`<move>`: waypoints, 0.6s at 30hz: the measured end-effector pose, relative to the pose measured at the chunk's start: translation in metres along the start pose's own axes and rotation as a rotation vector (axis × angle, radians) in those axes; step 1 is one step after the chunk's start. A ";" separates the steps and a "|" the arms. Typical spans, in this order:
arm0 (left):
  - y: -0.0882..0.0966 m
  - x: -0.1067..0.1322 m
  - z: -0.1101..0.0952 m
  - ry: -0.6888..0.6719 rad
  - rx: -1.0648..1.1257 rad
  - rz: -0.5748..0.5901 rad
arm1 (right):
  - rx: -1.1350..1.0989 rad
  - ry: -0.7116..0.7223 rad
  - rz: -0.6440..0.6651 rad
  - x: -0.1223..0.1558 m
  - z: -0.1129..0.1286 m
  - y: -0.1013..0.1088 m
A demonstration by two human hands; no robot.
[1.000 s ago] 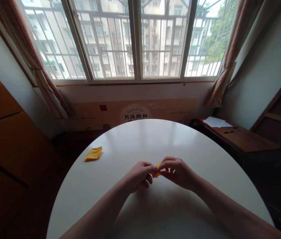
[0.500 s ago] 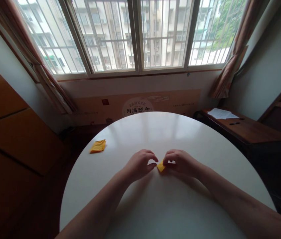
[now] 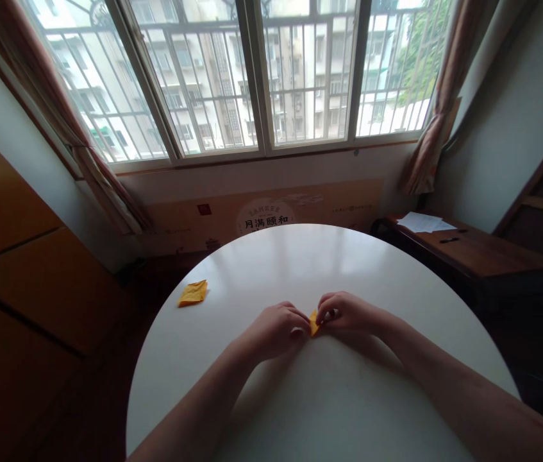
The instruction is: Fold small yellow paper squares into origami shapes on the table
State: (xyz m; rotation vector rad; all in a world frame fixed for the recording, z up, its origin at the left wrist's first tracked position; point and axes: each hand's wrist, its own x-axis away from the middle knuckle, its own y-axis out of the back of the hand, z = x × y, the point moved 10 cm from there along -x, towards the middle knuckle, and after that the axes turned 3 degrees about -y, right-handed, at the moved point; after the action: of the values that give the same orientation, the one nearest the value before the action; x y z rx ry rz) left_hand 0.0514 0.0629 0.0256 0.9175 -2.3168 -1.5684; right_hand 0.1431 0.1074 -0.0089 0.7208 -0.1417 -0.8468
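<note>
A small folded piece of yellow paper (image 3: 314, 322) rests on the round white table (image 3: 329, 398), pinched between both hands near the table's middle. My left hand (image 3: 278, 330) has its fingers curled, with the fingertips pressed on the paper's left edge. My right hand (image 3: 348, 312) is closed in a pinch on the paper's right side. Most of the paper is hidden by the fingers. A second folded yellow paper (image 3: 193, 293) lies by itself near the table's left edge.
A wooden side table (image 3: 477, 253) with white sheets (image 3: 425, 222) and a dark pen (image 3: 449, 240) stands at the right. A printed cardboard box (image 3: 264, 213) leans under the barred window. Wooden cabinets (image 3: 16, 256) line the left wall.
Both hands came down from just above the table to rest on it and drew together on the paper. The view shifted slightly.
</note>
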 end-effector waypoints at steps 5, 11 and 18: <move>0.001 0.001 -0.003 0.009 -0.071 0.009 | -0.028 -0.016 -0.005 -0.003 -0.001 0.001; -0.001 -0.007 -0.002 0.022 -0.139 0.130 | -0.069 -0.068 0.094 -0.012 -0.007 -0.004; 0.000 -0.008 -0.007 0.015 -0.157 0.147 | -0.047 -0.094 0.237 -0.021 -0.010 -0.010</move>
State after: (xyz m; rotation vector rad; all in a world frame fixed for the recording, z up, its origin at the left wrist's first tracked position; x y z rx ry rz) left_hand 0.0608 0.0620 0.0304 0.7040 -2.1603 -1.6470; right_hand 0.1264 0.1237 -0.0197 0.6067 -0.2845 -0.6555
